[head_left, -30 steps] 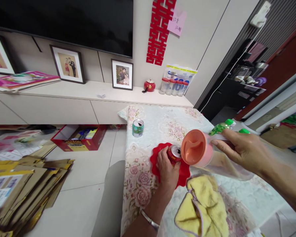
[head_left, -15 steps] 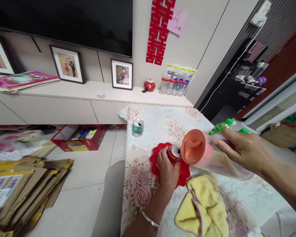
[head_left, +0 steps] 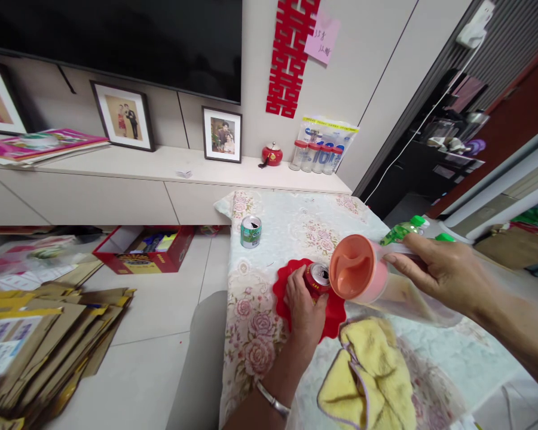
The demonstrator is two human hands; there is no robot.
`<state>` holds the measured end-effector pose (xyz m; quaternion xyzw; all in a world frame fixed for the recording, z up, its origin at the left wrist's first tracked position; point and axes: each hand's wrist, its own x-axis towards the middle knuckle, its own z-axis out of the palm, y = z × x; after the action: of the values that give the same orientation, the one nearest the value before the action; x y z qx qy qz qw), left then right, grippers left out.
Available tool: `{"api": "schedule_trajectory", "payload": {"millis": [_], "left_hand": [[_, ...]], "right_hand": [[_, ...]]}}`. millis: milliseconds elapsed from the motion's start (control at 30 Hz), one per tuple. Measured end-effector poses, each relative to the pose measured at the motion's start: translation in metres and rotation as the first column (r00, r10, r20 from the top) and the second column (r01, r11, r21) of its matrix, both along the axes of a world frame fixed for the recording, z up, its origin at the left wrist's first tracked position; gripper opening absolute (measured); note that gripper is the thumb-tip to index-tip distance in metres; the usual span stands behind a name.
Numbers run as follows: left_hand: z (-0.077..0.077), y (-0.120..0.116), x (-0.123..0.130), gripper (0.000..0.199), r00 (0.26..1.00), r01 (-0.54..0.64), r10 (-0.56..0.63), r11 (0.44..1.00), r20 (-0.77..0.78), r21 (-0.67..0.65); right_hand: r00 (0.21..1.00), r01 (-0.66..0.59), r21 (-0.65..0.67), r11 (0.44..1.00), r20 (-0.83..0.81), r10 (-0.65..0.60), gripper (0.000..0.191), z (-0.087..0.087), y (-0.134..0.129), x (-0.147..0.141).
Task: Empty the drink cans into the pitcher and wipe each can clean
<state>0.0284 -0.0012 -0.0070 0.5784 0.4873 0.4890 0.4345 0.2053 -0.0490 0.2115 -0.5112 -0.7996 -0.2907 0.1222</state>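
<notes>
My left hand [head_left: 303, 307] is wrapped round an opened red can [head_left: 317, 278], which stands on a red scalloped mat [head_left: 334, 319]. My right hand [head_left: 443, 272] grips the handle of a clear pitcher [head_left: 412, 298] with an orange-pink lid [head_left: 353, 267]. The pitcher is tilted on its side, its lid end close against the can's top. Whether liquid flows between them I cannot tell. A yellow cloth [head_left: 372, 376] lies crumpled below the pitcher. Further back on the left stands an opened green can [head_left: 251, 232].
A flowered tablecloth [head_left: 287, 221] covers the table. Green-capped bottles [head_left: 403, 229] stand behind my right hand. Beyond the table, a white ledge [head_left: 161, 170] holds picture frames [head_left: 222, 135], a red pot [head_left: 272, 154] and jars [head_left: 314, 157]. Folded cardboard [head_left: 49, 340] and a red box [head_left: 146, 251] lie on the floor.
</notes>
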Motion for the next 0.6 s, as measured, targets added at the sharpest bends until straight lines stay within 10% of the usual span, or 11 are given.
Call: {"api": "schedule_trajectory", "payload": {"millis": [600], "left_hand": [[0.0007, 0.0, 0.0013, 0.069, 1.0, -0.01, 0.01, 1.0, 0.001, -0.009]], "right_hand": [[1.0, 0.007, -0.016, 1.0, -0.003, -0.007, 0.049, -0.0004, -0.0001, 0.0022]]}}
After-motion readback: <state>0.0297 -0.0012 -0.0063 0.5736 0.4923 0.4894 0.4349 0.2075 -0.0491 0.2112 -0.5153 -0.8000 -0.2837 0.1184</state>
